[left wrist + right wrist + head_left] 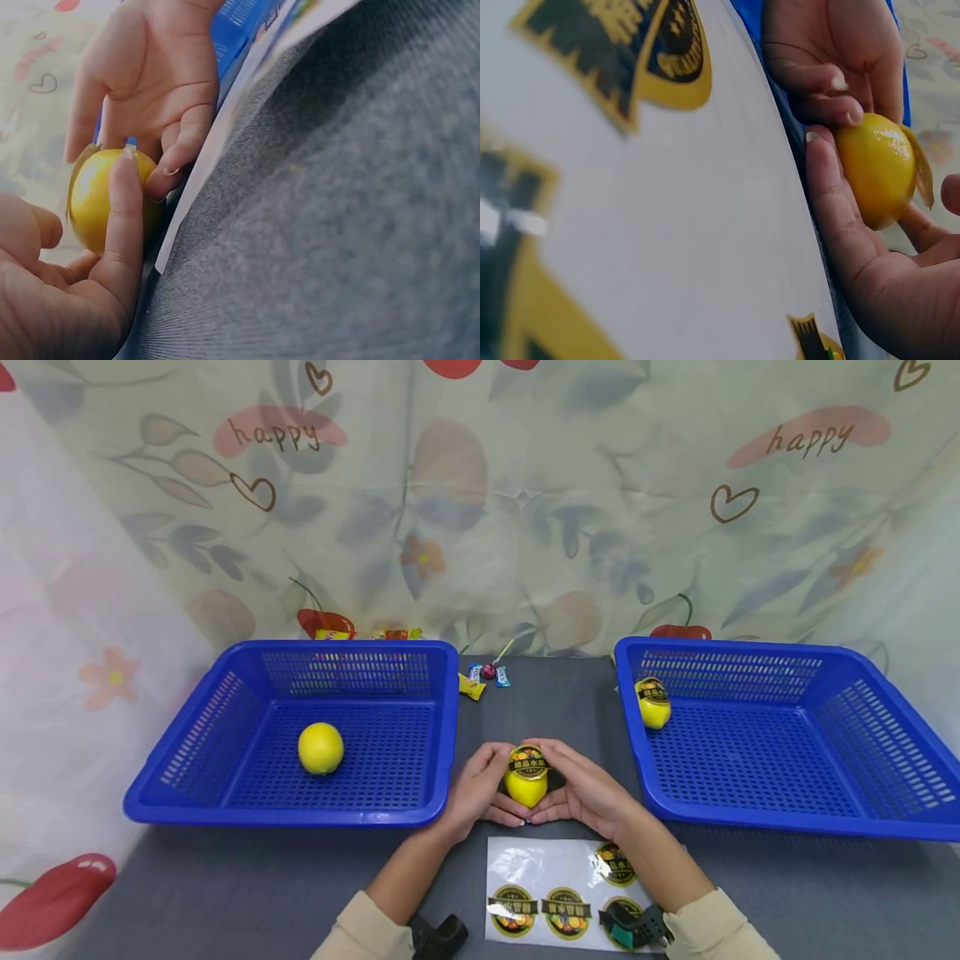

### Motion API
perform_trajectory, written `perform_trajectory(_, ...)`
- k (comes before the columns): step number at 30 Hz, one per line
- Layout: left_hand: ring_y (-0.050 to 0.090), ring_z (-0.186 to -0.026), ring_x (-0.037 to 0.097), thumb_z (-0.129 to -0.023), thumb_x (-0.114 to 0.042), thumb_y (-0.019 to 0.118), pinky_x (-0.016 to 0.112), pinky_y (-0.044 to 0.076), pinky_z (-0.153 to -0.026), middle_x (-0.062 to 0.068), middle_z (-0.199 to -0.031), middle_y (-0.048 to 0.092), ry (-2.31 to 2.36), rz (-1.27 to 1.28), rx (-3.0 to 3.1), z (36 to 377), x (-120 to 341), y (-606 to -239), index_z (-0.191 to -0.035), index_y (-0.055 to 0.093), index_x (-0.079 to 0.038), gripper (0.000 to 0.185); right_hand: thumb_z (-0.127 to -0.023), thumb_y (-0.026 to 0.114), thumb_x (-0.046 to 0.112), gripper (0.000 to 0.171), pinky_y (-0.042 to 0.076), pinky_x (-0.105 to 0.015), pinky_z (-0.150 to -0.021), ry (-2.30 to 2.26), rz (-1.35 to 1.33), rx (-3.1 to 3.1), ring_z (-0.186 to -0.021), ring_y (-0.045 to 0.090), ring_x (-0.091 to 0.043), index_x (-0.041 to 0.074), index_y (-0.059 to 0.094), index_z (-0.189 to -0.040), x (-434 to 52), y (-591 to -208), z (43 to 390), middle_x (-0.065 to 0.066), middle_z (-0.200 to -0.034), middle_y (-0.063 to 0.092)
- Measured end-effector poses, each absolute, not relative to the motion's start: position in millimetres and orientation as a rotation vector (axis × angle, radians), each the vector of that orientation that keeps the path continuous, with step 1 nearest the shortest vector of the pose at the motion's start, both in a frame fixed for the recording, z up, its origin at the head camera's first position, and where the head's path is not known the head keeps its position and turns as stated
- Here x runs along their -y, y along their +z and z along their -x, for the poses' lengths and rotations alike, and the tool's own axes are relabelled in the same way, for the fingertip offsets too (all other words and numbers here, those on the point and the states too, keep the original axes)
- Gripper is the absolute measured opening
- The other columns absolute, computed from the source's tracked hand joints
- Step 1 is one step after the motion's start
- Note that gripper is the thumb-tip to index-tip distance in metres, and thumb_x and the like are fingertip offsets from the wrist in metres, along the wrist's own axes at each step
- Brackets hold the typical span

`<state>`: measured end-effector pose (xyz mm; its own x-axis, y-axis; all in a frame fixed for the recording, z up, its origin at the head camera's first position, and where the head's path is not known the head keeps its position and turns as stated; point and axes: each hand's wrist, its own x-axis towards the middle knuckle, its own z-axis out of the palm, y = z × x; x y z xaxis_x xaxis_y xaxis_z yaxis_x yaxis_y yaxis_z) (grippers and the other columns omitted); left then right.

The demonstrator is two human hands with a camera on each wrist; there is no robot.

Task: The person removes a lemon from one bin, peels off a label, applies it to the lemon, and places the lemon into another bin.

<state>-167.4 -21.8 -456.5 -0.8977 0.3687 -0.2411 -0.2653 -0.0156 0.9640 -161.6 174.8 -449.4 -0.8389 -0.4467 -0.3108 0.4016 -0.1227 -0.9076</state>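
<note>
Grip: I see both hands curled round one yellow lemon (526, 781); the left hand (474, 793) cups it from its side and the right hand (587, 792) from the other, fingertips meeting beneath.
Lemon: it sits between the palms, low over the grey counter (300, 877), between the two baskets, with a sticker (528, 762) on its top.
Sticker edge: in the right wrist view one flap (922, 172) stands off the peel.
Doing it well: I judge the thumbs should smooth the label from its middle outward while the fingers keep the fruit from rolling.
Sticker sheet: (555, 885) lies just before the wrists.
Left basket: (292, 810) holds a bare lemon (321, 748).
Right basket: (750, 814) holds a labelled lemon (653, 702).
</note>
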Motion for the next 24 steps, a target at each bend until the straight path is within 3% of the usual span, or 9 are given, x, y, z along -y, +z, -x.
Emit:
perform_trajectory(8, 0.069, -0.059, 0.024, -0.109, -0.025, 0.043, 0.038, 0.059, -0.056, 0.019, -0.123, 0.055, 2.018, -0.184, -1.771, 165.9, 20.4, -461.0, -0.138, 0.043, -0.002, 0.036, -0.107, 0.042, 0.045, 0.056, 0.060, -0.042, -0.073, -1.950, 0.020, -1.741, -0.071, 0.068, -0.027, 0.011, 0.033, -0.151, -170.1, -447.6, 159.7, -0.023, -0.131, 0.049)
perform_trajectory(13, 0.071, -0.063, 0.031, -0.109, -0.019, 0.043, 0.040, 0.059, -0.057, 0.019, -0.122, 0.055, 2.010, -0.259, -1.767, 163.1, 20.4, -460.5, -0.135, 0.043, -0.003, 0.030, -0.105, 0.049, 0.045, 0.053, 0.060, -0.041, -0.062, -1.890, -0.012, -1.932, -0.063, 0.067, -0.028, 0.011, 0.037, -0.144, -162.5, -447.1, 156.2, -0.023, -0.129, 0.048)
perform_trajectory(19, 0.072, -0.067, 0.034, -0.110, -0.017, 0.041, 0.040, 0.060, -0.059, 0.017, -0.127, 0.053, 2.004, -0.276, -1.733, 161.2, 18.7, -460.4, -0.132, 0.043, -0.006, 0.025, -0.102, 0.057, 0.043, 0.045, 0.057, -0.041, -0.048, -1.833, -0.033, -2.176, -0.049, 0.065, -0.030, 0.013, 0.044, -0.132, -153.5, -452.2, 154.4, -0.024, -0.113, 0.055)
perform_trajectory(24, 0.072, -0.067, 0.034, -0.110, -0.017, 0.041, 0.040, 0.060, -0.060, 0.016, -0.128, 0.053, 2.010, -0.268, -1.719, 160.9, 18.2, -460.3, -0.131, 0.043, -0.006, 0.024, -0.103, 0.055, 0.040, 0.037, 0.055, -0.042, -0.045, -1.825, -0.022, -2.269, -0.047, 0.063, -0.031, 0.015, 0.048, -0.128, -150.3, -453.9, 152.0, -0.020, -0.124, 0.054)
